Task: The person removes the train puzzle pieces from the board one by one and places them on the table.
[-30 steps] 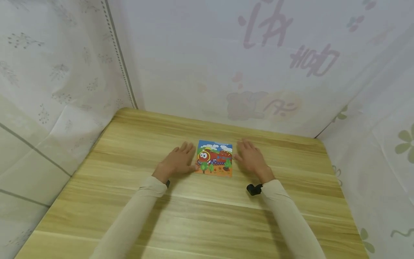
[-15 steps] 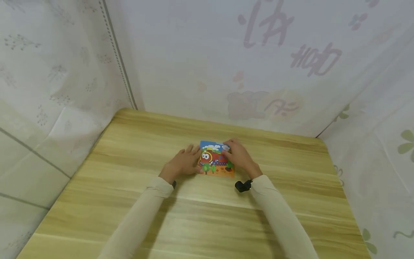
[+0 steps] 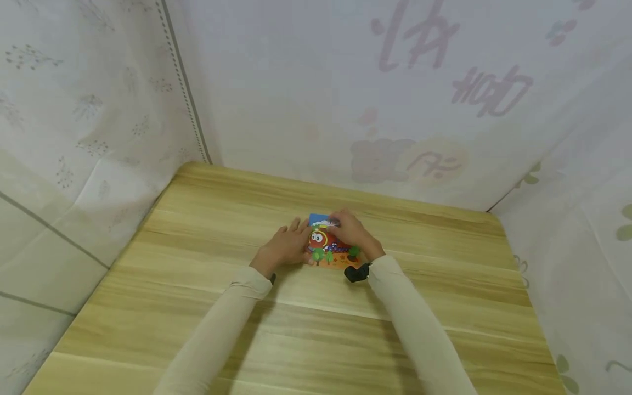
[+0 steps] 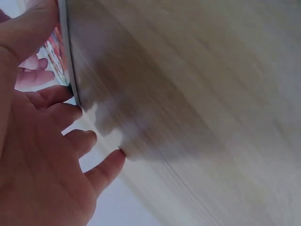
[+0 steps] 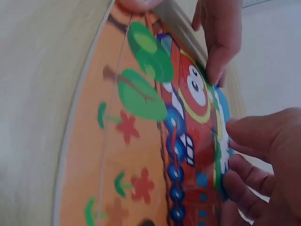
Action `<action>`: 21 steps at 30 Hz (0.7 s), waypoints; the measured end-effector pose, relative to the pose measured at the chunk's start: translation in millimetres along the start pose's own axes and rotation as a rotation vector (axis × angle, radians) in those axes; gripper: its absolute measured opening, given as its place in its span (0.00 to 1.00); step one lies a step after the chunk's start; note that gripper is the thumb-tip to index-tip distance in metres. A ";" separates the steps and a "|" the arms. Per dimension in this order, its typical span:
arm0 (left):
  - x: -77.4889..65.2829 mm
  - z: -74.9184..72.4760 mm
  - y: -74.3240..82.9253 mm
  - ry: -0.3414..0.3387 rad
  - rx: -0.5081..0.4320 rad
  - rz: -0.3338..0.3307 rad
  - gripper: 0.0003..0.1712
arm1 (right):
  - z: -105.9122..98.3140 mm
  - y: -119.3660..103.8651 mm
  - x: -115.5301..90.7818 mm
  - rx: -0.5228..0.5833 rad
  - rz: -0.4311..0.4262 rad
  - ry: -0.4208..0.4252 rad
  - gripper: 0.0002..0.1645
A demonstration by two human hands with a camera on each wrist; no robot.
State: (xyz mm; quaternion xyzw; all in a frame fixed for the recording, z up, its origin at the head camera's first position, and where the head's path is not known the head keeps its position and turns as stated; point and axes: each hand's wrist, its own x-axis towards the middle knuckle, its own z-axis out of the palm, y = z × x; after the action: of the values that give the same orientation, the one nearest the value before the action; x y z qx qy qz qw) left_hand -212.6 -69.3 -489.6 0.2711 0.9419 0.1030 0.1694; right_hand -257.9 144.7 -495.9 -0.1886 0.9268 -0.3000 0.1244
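A flat square picture board (image 3: 340,259) with a red cartoon train lies on the wooden table. Its thin edge shows in the left wrist view. My left hand (image 3: 283,247) rests along the board's left side. The left thumb (image 5: 138,4) touches the lower corner and a left finger (image 5: 223,54) touches the upper part. My right hand (image 3: 351,230) reaches over the upper right of the board and covers part of the train. In the right wrist view, the right thumb (image 5: 251,132) and bent fingertips meet the board's top edge. What lies beneath them is hidden.
The wood-grain table (image 3: 296,345) spreads around the board. Behind it hangs a pale printed cloth (image 3: 276,99), with more cloth at both sides. A small black device (image 3: 356,272) sits on the right wrist.
My right hand has moved left, from beside the board to over its upper right part. My left hand has stayed at the left side, slightly closer in. The board lies almost where it was.
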 end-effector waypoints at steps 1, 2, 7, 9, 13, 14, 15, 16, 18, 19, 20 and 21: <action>0.7 -0.2 0.7 -0.001 -0.006 -0.004 0.58 | 0.6 -0.4 1.0 0.019 0.006 -0.013 0.21; 1.4 -0.3 1.2 -0.004 -0.011 -0.009 0.58 | 1.2 -0.5 2.3 0.034 0.009 -0.024 0.21; 2.2 -1.3 5.2 -0.017 -0.018 -0.037 0.57 | 0.9 -4.0 5.9 0.064 0.043 -0.048 0.20; 1.6 -1.4 6.7 -0.020 -0.012 -0.035 0.56 | -0.2 -5.4 6.3 0.065 0.059 -0.059 0.20; 1.0 -2.7 11.2 -0.039 0.000 -0.020 0.51 | -4.0 -6.8 6.1 0.064 0.082 -0.084 0.20; 1.1 -3.1 12.3 -0.046 0.003 -0.018 0.49 | -4.9 -7.5 6.1 0.065 0.083 -0.088 0.20; 0.9 -3.9 13.5 -0.051 0.006 -0.020 0.47 | -5.6 -7.9 6.7 0.064 0.080 -0.090 0.19; 0.9 -4.6 14.3 -0.057 0.013 -0.026 0.46 | -6.1 -8.6 7.2 0.063 0.074 -0.092 0.19; 0.4 -5.7 15.3 -0.063 0.021 -0.038 0.45 | -6.2 -9.0 9.1 0.065 0.062 -0.102 0.20; 0.2 -6.2 15.6 -0.065 0.021 -0.043 0.45 | -5.7 -9.1 10.2 0.061 0.060 -0.105 0.21; -0.1 -6.4 15.6 -0.066 0.023 -0.045 0.45 | -5.3 -9.1 11.2 0.063 0.061 -0.106 0.21; -0.4 -6.8 15.5 -0.066 0.024 -0.045 0.45 | -5.0 -9.3 12.2 0.063 0.061 -0.104 0.21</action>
State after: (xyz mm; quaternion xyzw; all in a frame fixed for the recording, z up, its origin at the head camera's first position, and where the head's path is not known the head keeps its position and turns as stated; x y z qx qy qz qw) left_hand -207.5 -57.3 -478.8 0.2552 0.9428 0.0789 0.1995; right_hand -268.0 135.2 -487.8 -0.1715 0.9144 -0.3149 0.1876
